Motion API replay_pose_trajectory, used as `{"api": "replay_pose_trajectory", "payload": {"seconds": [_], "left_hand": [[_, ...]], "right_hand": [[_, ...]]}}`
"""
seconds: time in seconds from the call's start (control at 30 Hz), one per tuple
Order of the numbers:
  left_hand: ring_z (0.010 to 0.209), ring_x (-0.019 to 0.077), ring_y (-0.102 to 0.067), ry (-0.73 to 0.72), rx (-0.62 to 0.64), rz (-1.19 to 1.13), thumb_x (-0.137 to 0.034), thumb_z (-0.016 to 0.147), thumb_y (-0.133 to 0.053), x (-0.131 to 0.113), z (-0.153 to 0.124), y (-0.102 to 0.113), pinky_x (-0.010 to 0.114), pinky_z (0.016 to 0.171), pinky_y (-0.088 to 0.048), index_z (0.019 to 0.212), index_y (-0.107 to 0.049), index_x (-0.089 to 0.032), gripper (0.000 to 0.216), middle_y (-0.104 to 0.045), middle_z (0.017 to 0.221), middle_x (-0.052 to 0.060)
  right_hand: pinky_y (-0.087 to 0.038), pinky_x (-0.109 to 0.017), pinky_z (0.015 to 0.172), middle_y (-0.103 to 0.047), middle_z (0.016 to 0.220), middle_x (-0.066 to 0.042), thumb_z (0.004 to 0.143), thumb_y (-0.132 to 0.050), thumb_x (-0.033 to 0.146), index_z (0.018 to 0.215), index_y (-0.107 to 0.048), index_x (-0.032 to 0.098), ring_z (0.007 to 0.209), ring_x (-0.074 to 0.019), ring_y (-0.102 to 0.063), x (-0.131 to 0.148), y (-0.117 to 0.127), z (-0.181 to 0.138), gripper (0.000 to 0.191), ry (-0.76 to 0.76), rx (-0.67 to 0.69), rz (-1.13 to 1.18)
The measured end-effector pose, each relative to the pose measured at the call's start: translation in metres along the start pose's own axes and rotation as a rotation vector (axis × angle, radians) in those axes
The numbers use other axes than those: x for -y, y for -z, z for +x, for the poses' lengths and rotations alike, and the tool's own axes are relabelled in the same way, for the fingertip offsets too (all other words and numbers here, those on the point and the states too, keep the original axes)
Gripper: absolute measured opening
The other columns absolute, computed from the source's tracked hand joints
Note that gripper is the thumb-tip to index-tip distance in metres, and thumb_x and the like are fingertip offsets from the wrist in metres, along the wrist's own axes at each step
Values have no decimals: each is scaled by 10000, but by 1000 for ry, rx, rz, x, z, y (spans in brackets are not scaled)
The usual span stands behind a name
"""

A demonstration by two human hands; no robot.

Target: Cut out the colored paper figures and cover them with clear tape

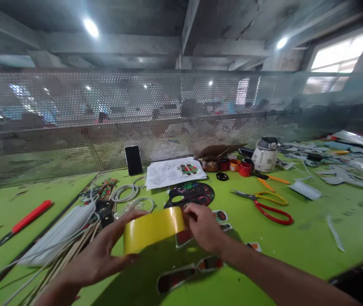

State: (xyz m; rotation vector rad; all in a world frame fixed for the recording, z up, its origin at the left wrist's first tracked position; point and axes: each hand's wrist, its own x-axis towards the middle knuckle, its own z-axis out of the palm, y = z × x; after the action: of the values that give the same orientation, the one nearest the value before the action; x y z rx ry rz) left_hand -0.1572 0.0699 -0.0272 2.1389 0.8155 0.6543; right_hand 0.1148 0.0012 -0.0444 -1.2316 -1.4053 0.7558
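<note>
A wide roll of shiny yellow tape (152, 229) is held up over the green table, side-on to me. My left hand (101, 250) grips its left end, thumb below and fingers above. At the right edge of the tape, the fingers of my right hand (203, 225) are pinched together; the exact contact is partly hidden by the hand. Beneath and around my right hand lie painted cut-out pieces, among them a long dark one (177, 278) and a smaller pointed one (209, 263). Just beyond the tape sits a paint-stained black palette (194, 193).
Red-and-yellow-handled scissors (264, 204) lie at right, a red-handled knife (31, 219) at left. Wire coils (126, 193), thin sticks and a white power strip (60, 231) crowd the left. Behind are a drawing sheet (162, 174), a phone (133, 160), paint jars (244, 169) and a perforated screen (105, 106).
</note>
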Motion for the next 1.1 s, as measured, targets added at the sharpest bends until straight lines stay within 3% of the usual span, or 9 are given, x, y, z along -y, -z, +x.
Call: {"api": "replay_pose_trajectory", "payload": {"seconds": [0.1, 0.23, 0.33, 0.5, 0.63, 0.87, 1.0, 1.1], "left_hand": [[1299, 358, -422, 45, 65, 40, -330, 704, -723, 2, 2, 6, 522, 1064, -346, 1387, -380, -348, 765, -415, 1463, 91], [1236, 345, -495, 77, 113, -35, -438, 755, -650, -7, 6, 12, 473, 982, -455, 1359, -413, -334, 656, -462, 1427, 88], [1224, 369, -500, 108, 47, 13, -515, 726, -639, -3, 4, 12, 489, 975, -454, 1311, -493, -310, 637, -518, 1381, 91], [1177, 395, -521, 138, -48, 283, -561, 655, -670, 1, -5, 10, 536, 978, -430, 1261, -565, -277, 678, -580, 1295, 114], [1095, 343, -577, 121, 35, 346, -483, 696, -678, -29, -6, 8, 490, 928, -472, 1295, -525, -284, 649, -608, 1247, 95], [1049, 315, -609, 135, 140, 164, -328, 725, -689, -66, 2, 14, 417, 882, -498, 1327, -498, -342, 632, -624, 1244, 73], [1134, 309, -562, 168, 190, 240, -332, 761, -665, -89, 22, 14, 432, 967, -433, 1325, -506, -319, 587, -587, 1296, 78], [1081, 283, -588, 134, 261, 196, -299, 784, -624, -106, 41, 10, 410, 960, -433, 1230, -599, -283, 447, -639, 1212, 73]], "right_hand": [[-287, -271, 607, -532, 684, -7, 816, -510, 145, 651, -501, 173, 663, -147, -450, 7, 3, -2, 168, 114, -4, -166], [-255, -236, 538, -497, 608, 23, 826, -493, 132, 623, -475, 173, 581, -112, -426, 19, 1, 3, 208, 171, 45, -281], [-246, -223, 511, -491, 548, 32, 798, -509, 116, 574, -476, 163, 533, -95, -407, 23, 2, 11, 231, 172, 50, -348], [-240, -236, 521, -521, 544, 15, 815, -521, 132, 557, -497, 148, 529, -95, -407, 23, 6, 14, 260, 203, 46, -482], [-241, -249, 535, -567, 588, -10, 844, -522, 153, 599, -551, 140, 555, -108, -436, 28, 7, 12, 247, 260, 89, -583], [-258, -275, 527, -642, 656, -65, 841, -523, 170, 660, -624, 147, 567, -140, -491, 42, 1, 17, 209, 389, 200, -761], [-280, -282, 496, -685, 718, -100, 757, -587, 176, 755, -664, 138, 559, -161, -541, 61, -10, 23, 87, 491, 282, -828], [-333, -287, 486, -703, 723, -126, 691, -622, 183, 812, -693, 121, 556, -193, -581, 76, -18, 27, 153, 517, 341, -843]]}}
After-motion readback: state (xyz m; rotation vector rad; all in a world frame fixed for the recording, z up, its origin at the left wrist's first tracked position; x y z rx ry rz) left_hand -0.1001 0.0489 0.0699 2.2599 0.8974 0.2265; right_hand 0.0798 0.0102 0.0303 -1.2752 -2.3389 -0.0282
